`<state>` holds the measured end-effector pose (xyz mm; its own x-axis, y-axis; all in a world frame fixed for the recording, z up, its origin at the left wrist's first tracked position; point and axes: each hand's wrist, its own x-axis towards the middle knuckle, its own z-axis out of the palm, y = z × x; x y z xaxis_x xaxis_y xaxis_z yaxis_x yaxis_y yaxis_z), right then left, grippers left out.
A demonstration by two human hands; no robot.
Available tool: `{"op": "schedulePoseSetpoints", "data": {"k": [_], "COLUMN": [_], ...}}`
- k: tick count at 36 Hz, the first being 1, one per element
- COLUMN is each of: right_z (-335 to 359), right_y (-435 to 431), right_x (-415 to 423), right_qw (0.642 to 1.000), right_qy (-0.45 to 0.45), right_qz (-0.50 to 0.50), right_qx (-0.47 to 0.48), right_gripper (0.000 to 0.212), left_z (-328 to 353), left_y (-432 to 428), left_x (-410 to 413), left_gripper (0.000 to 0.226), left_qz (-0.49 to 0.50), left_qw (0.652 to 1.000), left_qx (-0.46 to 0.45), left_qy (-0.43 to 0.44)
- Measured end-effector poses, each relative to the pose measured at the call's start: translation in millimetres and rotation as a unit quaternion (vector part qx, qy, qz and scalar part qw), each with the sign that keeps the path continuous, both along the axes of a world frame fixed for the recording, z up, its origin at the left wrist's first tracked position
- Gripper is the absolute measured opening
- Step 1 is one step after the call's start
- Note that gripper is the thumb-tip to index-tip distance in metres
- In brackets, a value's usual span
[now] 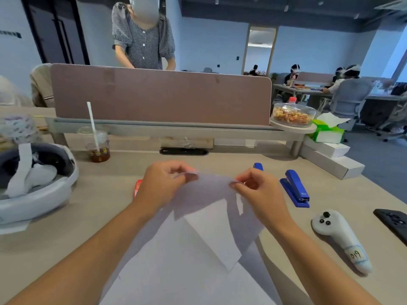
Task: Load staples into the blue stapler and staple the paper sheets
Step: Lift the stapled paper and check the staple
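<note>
White paper sheets (198, 249), several and loosely overlapped, at centre near the front edge of the beige desk (110, 194); far edge lifted clear of the surface. Left hand (163, 186) and right hand (257, 190) each pinching that raised edge between thumb and fingertips, other fingers curled. Blue stapler (295, 188) closed, flat on the desk just right of the right hand, untouched. Small blue object (258, 166) beyond the right hand, partly hidden. Red box (137, 188) partly hidden behind the left hand. Further right, white controller (339, 236) and black phone (394, 223). Far left, plastic cup (98, 146) with straw.
</note>
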<state>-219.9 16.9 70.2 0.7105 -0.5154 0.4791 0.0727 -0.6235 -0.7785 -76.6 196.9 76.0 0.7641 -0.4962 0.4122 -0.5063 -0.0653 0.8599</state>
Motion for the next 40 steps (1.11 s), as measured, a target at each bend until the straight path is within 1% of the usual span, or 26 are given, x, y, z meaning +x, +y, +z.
{"op": "schedulePoseSetpoints", "data": {"k": [2,4,6,8,9,11,14,16,20,23,26,28,30,32,33,35,36,38,40], "right_z": [-5.0,-14.3,-22.9,-29.5,-32.7,-39.1,-45.8,-47.0,-46.5,-45.3,-36.9,-28.9,-22.5,-19.6,-19.8,-23.4,-25.3,-30.8,-33.0], "right_y": [4.2,7.2,8.9,9.9,10.4,11.5,13.7,14.6,14.3,13.3,11.3,8.9,5.7,4.0,3.5,4.1,5.7,8.1,11.1], "right_x": [-1.8,-2.4,-2.8,-3.0,-3.1,-3.1,-3.6,-3.4,-1.6,0.0,0.7,0.6,0.3,0.2,0.4,1.4,1.9,2.9,3.3], "right_qw": [0.998,0.996,0.994,0.992,0.990,0.989,0.989,0.990,0.990,0.991,0.995,0.997,0.999,0.993,0.985,0.961,0.951,0.946,0.951], "right_qy": [-0.032,-0.050,-0.070,-0.093,-0.105,-0.128,-0.135,-0.130,-0.131,-0.126,-0.097,-0.071,-0.040,-0.004,0.010,0.041,0.059,0.099,0.128], "right_qz": [0.013,0.026,0.031,0.027,0.024,0.023,0.035,0.042,0.036,0.028,0.008,-0.002,-0.006,-0.009,-0.009,-0.001,0.006,0.015,0.032], "right_qx": [-0.044,-0.076,-0.077,-0.084,-0.089,-0.077,-0.041,-0.027,-0.022,-0.027,-0.031,-0.011,0.036,0.119,0.170,0.273,0.305,0.309,0.279], "right_gripper": [0.012,0.014,0.017,0.019,0.021,0.030,0.046,0.044,0.040,0.036,0.020,0.013,0.012,0.014,0.019,0.031,0.036,0.042,0.051], "left_z": [-4.1,-11.5,-17.8,-22.5,-24.6,-28.6,-33.6,-36.8,-34.1,-33.2,-30.5,-26.8,-23.5,-23.2,-23.2,-24.5,-25.9,-29.0,-33.8], "left_y": [9.9,18.0,23.9,28.3,29.8,31.4,31.3,31.3,30.6,27.9,27.2,27.3,27.5,26.6,26.4,26.4,26.5,27.1,27.1], "left_x": [-6.2,-11.7,-15.9,-16.2,-15.4,-16.1,-19.4,-17.1,-16.6,-17.6,-15.6,-11.9,-5.6,1.3,5.0,10.6,13.4,19.2,25.1], "left_gripper": [0.024,0.034,0.029,0.024,0.025,0.027,0.029,0.035,0.027,0.029,0.036,0.034,0.028,0.020,0.018,0.017,0.018,0.021,0.024], "left_qz": [0.032,0.021,-0.002,-0.004,0.003,0.016,0.013,0.012,0.022,0.030,0.031,0.037,0.059,0.082,0.099,0.128,0.137,0.147,0.160], "left_qw": [0.999,0.999,0.997,0.995,0.995,0.993,0.992,0.992,0.991,0.991,0.991,0.990,0.988,0.982,0.977,0.963,0.955,0.940,0.924], "left_qx": [-0.004,-0.034,-0.069,-0.086,-0.084,-0.092,-0.110,-0.111,-0.113,-0.126,-0.132,-0.130,-0.128,-0.140,-0.148,-0.165,-0.174,-0.186,-0.192], "left_qy": [-0.031,-0.029,-0.022,-0.043,-0.060,-0.074,-0.065,-0.067,-0.074,-0.034,0.018,0.046,0.063,0.098,0.119,0.170,0.196,0.246,0.289]}}
